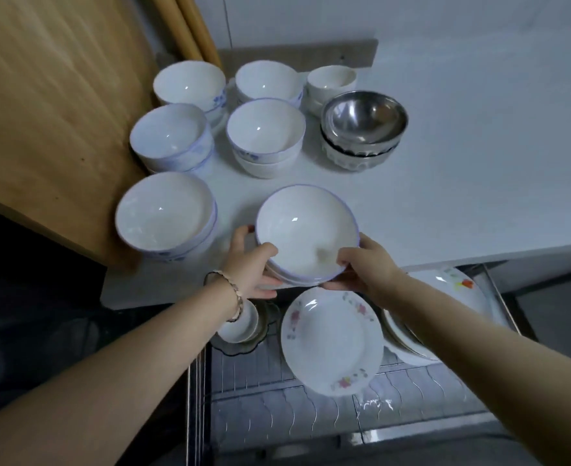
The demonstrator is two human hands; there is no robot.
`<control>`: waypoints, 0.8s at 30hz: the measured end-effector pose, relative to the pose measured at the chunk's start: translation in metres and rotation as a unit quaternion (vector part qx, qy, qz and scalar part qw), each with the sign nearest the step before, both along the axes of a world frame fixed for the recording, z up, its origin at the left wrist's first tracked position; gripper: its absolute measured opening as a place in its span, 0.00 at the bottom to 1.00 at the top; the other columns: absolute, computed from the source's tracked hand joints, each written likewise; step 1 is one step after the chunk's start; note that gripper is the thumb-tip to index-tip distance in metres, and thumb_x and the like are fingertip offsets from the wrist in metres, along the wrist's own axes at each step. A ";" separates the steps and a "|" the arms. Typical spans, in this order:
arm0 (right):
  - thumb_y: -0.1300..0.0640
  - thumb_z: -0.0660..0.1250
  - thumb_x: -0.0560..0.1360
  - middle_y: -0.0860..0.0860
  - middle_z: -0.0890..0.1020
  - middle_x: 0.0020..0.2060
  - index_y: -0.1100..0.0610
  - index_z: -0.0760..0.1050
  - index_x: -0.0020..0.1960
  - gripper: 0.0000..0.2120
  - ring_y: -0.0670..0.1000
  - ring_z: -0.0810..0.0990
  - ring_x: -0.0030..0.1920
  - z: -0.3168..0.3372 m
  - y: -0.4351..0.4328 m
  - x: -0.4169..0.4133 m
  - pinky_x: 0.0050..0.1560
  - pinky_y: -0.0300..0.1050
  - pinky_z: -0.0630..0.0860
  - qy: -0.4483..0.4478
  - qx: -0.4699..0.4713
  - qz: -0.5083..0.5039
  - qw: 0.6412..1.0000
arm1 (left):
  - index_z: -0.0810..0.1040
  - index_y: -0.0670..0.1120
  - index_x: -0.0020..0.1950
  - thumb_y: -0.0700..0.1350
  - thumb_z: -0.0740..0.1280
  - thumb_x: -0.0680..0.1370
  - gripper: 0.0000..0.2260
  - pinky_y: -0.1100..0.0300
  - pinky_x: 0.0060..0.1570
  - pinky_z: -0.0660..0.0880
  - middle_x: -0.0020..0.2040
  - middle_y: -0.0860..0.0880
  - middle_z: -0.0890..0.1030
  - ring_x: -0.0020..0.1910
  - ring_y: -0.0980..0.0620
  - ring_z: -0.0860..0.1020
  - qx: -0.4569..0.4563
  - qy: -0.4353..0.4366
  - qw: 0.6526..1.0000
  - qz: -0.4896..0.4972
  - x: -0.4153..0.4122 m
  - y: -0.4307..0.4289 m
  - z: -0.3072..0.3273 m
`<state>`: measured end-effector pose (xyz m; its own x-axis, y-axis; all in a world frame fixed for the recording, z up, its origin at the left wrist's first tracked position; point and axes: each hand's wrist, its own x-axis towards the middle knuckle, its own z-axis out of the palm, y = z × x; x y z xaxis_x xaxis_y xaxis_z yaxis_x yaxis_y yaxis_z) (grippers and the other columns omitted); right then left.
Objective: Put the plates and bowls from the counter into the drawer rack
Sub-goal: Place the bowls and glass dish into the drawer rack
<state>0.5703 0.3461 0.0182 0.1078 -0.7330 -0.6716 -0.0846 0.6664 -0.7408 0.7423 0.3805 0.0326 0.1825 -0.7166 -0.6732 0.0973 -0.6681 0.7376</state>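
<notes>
A small stack of white bowls with a blue rim point(306, 230) is at the counter's front edge, tilted toward me. My left hand point(253, 267) grips its left side and my right hand point(366, 264) grips its right side. Below, the open drawer rack point(311, 408) holds a floral plate point(331, 341) leaning upright, more plates point(458, 290) behind my right arm, and a small cup on a glass dish point(240, 327). Several stacks of white bowls point(166, 216) stand on the white counter point(462, 196).
A stack of steel bowls point(364, 126) sits at the back of the counter. A wooden cabinet door point(52, 112) hangs open on the left, close to the bowl stacks. The drawer's front rows of wire slots hold nothing.
</notes>
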 end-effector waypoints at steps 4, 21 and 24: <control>0.73 0.55 0.73 0.52 0.80 0.41 0.50 0.74 0.54 0.21 0.49 0.82 0.33 0.018 0.038 -0.088 0.31 0.43 0.82 0.032 -0.017 0.104 0.994 | 0.62 0.56 0.67 0.36 0.58 0.77 0.23 0.56 0.30 0.81 0.42 0.49 0.78 0.27 0.46 0.81 0.016 0.012 0.991 -0.134 -0.049 0.029 0.014; 0.66 0.57 0.74 0.57 0.79 0.60 0.49 0.67 0.70 0.26 0.57 0.78 0.57 -0.119 0.080 -0.344 0.52 0.42 0.74 0.348 0.055 0.334 0.874 | 0.58 0.62 0.66 0.31 0.61 0.73 0.32 0.43 0.50 0.78 0.58 0.41 0.73 0.57 0.40 0.74 0.203 0.094 0.957 -0.184 -0.330 0.105 -0.163; 0.66 0.56 0.76 0.59 0.78 0.61 0.49 0.65 0.71 0.26 0.59 0.78 0.58 -0.142 0.068 -0.358 0.54 0.43 0.74 0.376 0.037 0.367 0.850 | 0.64 0.54 0.69 0.33 0.61 0.77 0.25 0.53 0.47 0.77 0.57 0.43 0.75 0.54 0.43 0.76 0.238 0.118 0.955 -0.132 -0.345 0.098 -0.189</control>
